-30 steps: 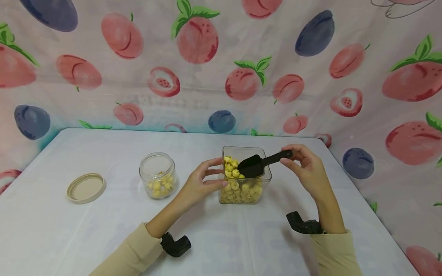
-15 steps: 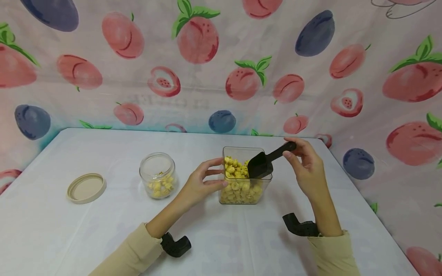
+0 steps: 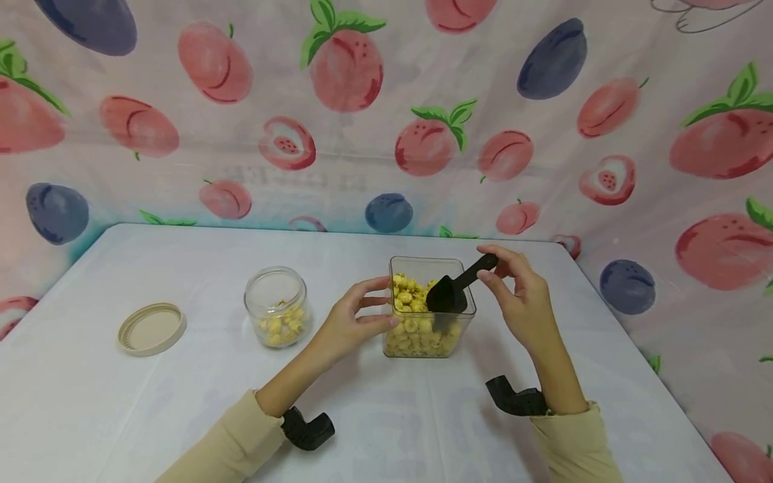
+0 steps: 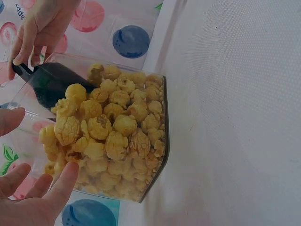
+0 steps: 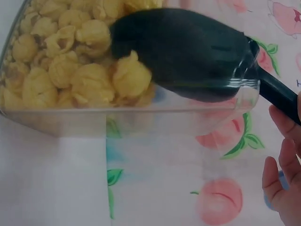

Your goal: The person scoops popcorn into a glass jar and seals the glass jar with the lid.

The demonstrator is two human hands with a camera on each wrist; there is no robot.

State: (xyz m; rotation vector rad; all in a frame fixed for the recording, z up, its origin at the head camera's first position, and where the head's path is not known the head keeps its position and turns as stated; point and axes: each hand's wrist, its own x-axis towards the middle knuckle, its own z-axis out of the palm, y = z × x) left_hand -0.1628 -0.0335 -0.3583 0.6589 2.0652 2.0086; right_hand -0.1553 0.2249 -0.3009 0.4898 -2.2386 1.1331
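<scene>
A clear square container [image 3: 430, 339] full of yellow popcorn [image 3: 410, 295] stands mid-table. My left hand [image 3: 356, 318] holds its left side, fingers curled against the wall [image 4: 28, 188]. My right hand [image 3: 516, 292] pinches the handle of a black scoop [image 3: 454, 290], whose bowl dips into the popcorn at the container's right side. The right wrist view shows the scoop's bowl [image 5: 188, 52] pressed among the popcorn [image 5: 70, 61] behind the clear wall. In the left wrist view the scoop [image 4: 49, 82] sits at the far side of the popcorn pile [image 4: 113, 127].
A small round glass jar [image 3: 276, 315] with a little popcorn stands left of the container. Its beige lid [image 3: 151, 328] lies further left. A white cloth covers the table [image 3: 181, 402], and a fruit-print curtain hangs behind and to the right.
My right hand tilted the scoop from nearly level to handle-up, then pushed its bowl down and left into the popcorn. The left hand has stayed on the container.
</scene>
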